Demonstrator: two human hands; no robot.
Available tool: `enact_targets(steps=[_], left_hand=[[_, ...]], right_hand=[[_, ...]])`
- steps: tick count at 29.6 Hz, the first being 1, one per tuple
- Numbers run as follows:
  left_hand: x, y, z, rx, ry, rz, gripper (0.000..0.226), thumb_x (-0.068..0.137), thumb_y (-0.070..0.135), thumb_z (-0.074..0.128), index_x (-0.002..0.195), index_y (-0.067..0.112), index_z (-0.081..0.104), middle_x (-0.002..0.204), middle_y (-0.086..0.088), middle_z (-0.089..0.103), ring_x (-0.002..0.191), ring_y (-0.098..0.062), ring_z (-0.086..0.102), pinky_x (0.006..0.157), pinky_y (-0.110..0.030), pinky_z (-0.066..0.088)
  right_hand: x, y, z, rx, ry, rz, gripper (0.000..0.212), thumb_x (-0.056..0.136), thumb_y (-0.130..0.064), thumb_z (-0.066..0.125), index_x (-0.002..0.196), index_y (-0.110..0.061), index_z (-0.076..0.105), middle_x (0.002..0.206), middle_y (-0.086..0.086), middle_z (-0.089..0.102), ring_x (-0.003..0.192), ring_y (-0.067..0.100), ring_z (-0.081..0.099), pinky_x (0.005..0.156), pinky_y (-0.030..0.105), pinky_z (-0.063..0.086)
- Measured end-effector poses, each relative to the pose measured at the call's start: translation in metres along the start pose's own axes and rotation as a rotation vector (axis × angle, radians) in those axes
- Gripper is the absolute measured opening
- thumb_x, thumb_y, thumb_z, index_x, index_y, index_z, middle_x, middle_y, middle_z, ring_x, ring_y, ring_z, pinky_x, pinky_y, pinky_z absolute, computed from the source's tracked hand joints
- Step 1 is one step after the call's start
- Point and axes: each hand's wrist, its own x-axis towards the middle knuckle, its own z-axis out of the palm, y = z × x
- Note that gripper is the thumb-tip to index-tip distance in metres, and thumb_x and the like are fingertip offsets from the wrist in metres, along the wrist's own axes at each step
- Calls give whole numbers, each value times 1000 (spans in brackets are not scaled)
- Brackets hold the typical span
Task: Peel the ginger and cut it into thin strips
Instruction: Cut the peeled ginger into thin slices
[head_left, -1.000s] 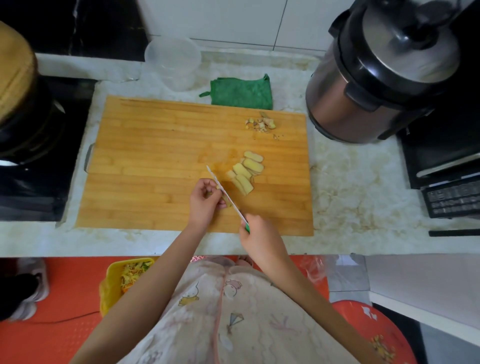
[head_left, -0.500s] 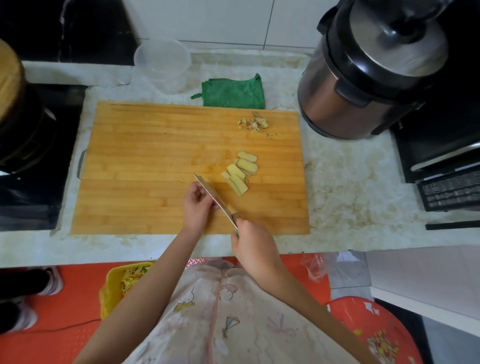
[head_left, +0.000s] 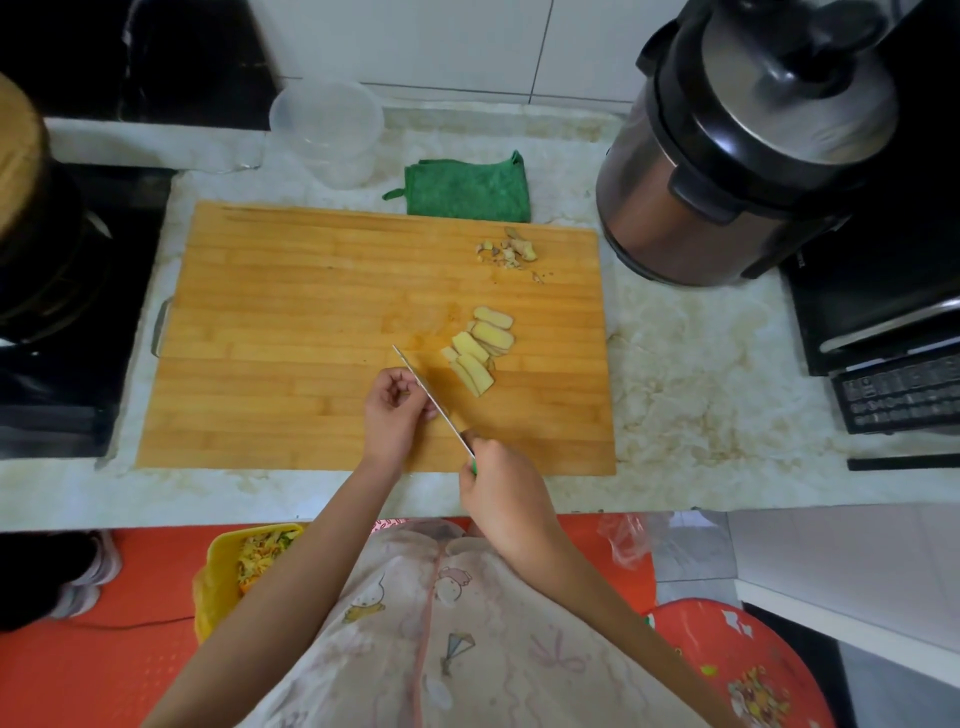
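Several peeled yellow ginger slices (head_left: 480, 353) lie fanned on the wooden cutting board (head_left: 285, 312), right of its middle. My right hand (head_left: 501, 499) grips the green handle of a knife (head_left: 421, 382) whose blade points away and to the left, just left of the slices. My left hand (head_left: 392, 415) sits against the left side of the blade with its fingers curled. Whether a piece of ginger is under those fingers is hidden. A small heap of ginger peel scraps (head_left: 506, 249) lies near the board's far right corner.
A green cloth (head_left: 467, 189) and a clear plastic container (head_left: 327, 135) sit behind the board. A pressure cooker (head_left: 727, 156) stands at the right, a black appliance (head_left: 893, 338) beyond it. A stove (head_left: 62, 338) is at the left, a yellow bin (head_left: 228, 571) on the floor.
The view shifted slightly. Both hands and the knife stay in nearly the same spot beside the slices, with only small movement of the blade.
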Motion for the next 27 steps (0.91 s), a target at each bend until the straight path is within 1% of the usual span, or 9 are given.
enact_targets(steps=[2,5,11,14,16,19,22,24,27], left_hand=[[1,-2,0,3,10,-5,28,89,-16,49,80,10,46,67,-4,43,47,-4,52,51,-18,48],[2,-4,-1,9,14,-6,28,89,-15,50,79,11,47,70,-4,43,50,-5,52,52,-18,50],[4,-5,-1,11,16,-15,27,88,-14,52,79,11,48,70,-4,43,48,-7,52,52,-18,49],[5,-5,-2,11,13,-16,24,88,-12,53,80,10,49,72,-6,44,49,-9,52,52,-19,49],[4,-4,-2,18,7,-15,24,88,-13,52,80,10,48,72,-7,43,49,-9,52,51,-19,48],[4,-4,-3,16,7,-21,23,88,-13,52,81,9,49,71,-7,43,49,-9,52,50,-18,48],[5,-4,-3,29,1,-20,23,86,-14,53,82,8,49,69,-8,44,47,-11,52,49,-19,46],[6,-5,-4,46,-1,-20,23,85,-14,54,82,9,49,68,-7,45,47,-12,52,49,-20,45],[7,-6,-5,39,3,-25,22,86,-12,56,82,10,50,70,-9,46,49,-14,53,51,-21,47]], right_hand=[[1,0,-1,7,-12,8,24,94,-13,42,114,-10,55,82,10,62,83,32,59,60,28,28],[-1,-2,-2,1,-17,4,22,94,-12,43,111,-7,55,63,-2,41,71,29,46,55,28,26],[1,-3,-5,23,-30,26,18,93,-11,43,105,-7,56,61,-1,36,73,32,48,60,30,29],[1,-5,-6,45,-43,39,21,93,-12,44,109,-8,57,73,7,49,86,35,58,61,29,29],[1,-5,-6,52,-51,47,21,93,-13,44,110,-7,57,75,8,51,88,35,59,61,29,30],[2,-6,-7,55,-61,59,18,93,-13,45,105,-7,57,67,2,46,83,34,57,61,29,31],[6,-9,-8,48,-68,70,12,93,-13,45,98,-8,55,70,6,48,85,35,57,62,29,30],[9,-12,-9,57,-82,70,5,93,-13,45,89,-11,48,67,4,44,87,35,57,62,29,28],[10,-11,-9,71,-90,48,11,93,-11,44,84,-12,39,61,-2,32,79,34,49,62,29,28]])
